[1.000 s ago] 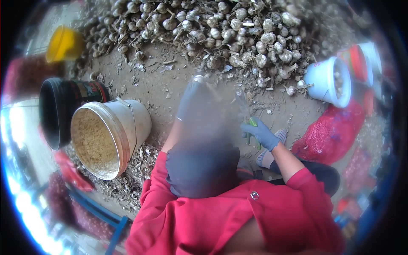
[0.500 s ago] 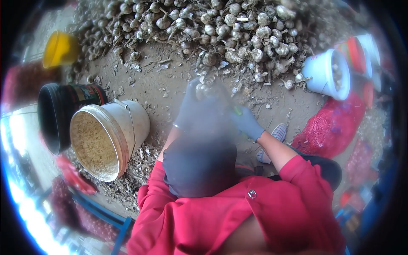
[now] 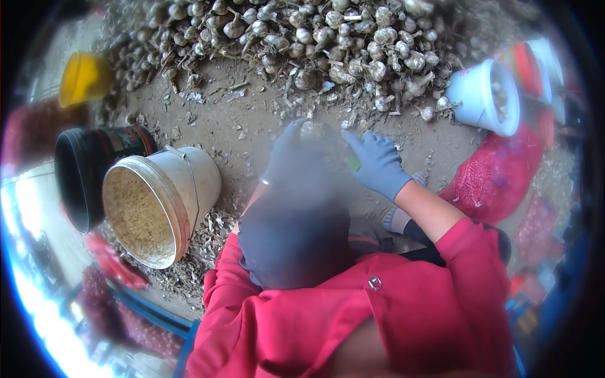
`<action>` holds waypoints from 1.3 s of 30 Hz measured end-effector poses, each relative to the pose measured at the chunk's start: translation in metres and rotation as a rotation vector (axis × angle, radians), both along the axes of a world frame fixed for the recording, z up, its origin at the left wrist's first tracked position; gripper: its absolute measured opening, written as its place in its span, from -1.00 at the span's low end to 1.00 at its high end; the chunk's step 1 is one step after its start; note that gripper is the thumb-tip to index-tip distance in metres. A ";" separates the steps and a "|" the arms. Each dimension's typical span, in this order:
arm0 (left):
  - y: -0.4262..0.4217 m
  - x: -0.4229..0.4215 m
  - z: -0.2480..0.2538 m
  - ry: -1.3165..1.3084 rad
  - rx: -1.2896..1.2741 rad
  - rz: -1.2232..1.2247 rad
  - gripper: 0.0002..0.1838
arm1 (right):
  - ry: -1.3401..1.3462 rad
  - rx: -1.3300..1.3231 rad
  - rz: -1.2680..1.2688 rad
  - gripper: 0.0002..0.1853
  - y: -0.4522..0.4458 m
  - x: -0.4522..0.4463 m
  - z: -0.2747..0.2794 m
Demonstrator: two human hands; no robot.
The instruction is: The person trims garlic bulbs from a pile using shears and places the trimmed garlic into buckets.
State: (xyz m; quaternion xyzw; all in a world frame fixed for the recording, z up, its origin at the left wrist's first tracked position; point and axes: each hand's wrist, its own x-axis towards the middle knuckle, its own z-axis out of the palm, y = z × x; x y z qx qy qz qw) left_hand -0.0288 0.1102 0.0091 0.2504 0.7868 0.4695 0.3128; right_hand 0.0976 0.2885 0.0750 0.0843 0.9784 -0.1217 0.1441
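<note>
My left hand [image 3: 282,154], in a grey glove, is held out over the floor in front of my dark-clothed knee, partly smeared by a hazy patch. Its fingers close around a garlic bulb [image 3: 311,130], which looks blurred. To the right is my right hand [image 3: 381,167], also gloved in grey, with thumb apart and fingers partly bent. A small green object [image 3: 354,164] shows against its palm side; its kind is unclear. Beyond both hands lies a large heap of garlic [image 3: 328,38] with dry stalks.
A whitish bucket [image 3: 198,179] holding pale crumbly matter lies tilted at left, beside a black bucket [image 3: 75,179]. A yellow bucket [image 3: 82,79] stands farther back. At right are a white bucket [image 3: 469,97] with bulbs and a red mesh sack [image 3: 491,173]. Peelings litter the floor [image 3: 246,94].
My right hand has moved up and to the right, away from the left, and its fingers have spread more. My left hand stays nearly in place with the garlic bulb. The view has shifted slightly.
</note>
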 end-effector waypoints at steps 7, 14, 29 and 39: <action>0.004 0.001 0.010 -0.375 0.070 0.100 -0.22 | -0.056 -0.183 0.001 -0.55 0.008 0.002 -0.020; 0.006 -0.005 0.023 -0.368 0.091 0.212 -0.23 | 0.028 -0.430 -0.283 -0.47 0.006 0.008 -0.032; -0.077 -0.026 0.059 -0.647 0.802 0.759 -0.47 | -0.213 -0.292 -0.411 -0.68 0.007 -0.015 -0.058; -0.084 -0.022 0.058 -0.790 0.837 0.733 -0.43 | -0.143 0.193 -0.239 -0.69 0.028 -0.125 -0.104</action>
